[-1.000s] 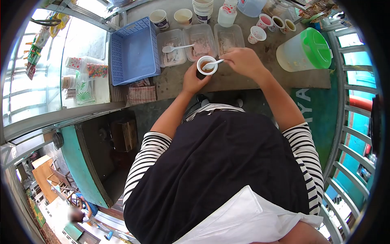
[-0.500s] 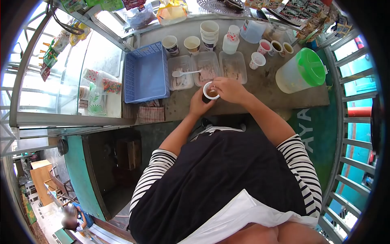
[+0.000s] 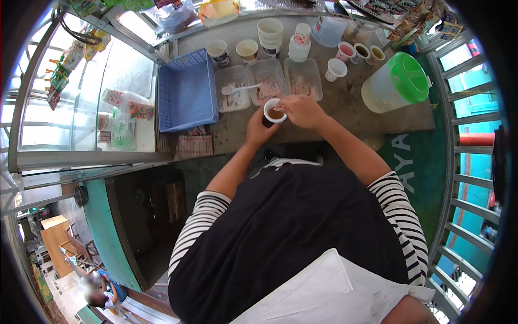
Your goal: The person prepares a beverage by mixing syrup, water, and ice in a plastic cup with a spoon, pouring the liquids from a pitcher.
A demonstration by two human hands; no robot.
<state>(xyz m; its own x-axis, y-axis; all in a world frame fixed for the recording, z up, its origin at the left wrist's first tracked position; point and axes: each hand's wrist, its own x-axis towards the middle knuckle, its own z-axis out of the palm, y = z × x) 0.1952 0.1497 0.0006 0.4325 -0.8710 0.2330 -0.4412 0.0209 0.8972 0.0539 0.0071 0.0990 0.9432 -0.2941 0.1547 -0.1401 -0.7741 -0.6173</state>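
Observation:
A paper cup (image 3: pixel 275 110) with brown liquid inside stands at the front part of the counter, wrapped by the fingers of my left hand (image 3: pixel 260 128). Over its rim my right hand (image 3: pixel 302 111) pinches a small white thing, perhaps a spoon handle, that dips into the cup. Just behind are three clear plastic tubs: the left tub (image 3: pixel 236 103) with a white spoon (image 3: pixel 240 88) lying across it, the middle tub (image 3: pixel 268 73) with pinkish contents, and the right tub (image 3: pixel 303 73).
A blue basket (image 3: pixel 188 92) is at the left, with a checked cloth (image 3: pixel 195 145) below it. Stacked cups (image 3: pixel 270 36) and several small cups stand behind the tubs. A green-lidded pitcher (image 3: pixel 386 92) is at the right. Two people (image 3: pixel 100 289) are far off at the lower left.
The whole view has shifted slightly, so the counter items appear a little further up and left. My hands remain at the cup, with the right hand's fingers still over its rim.

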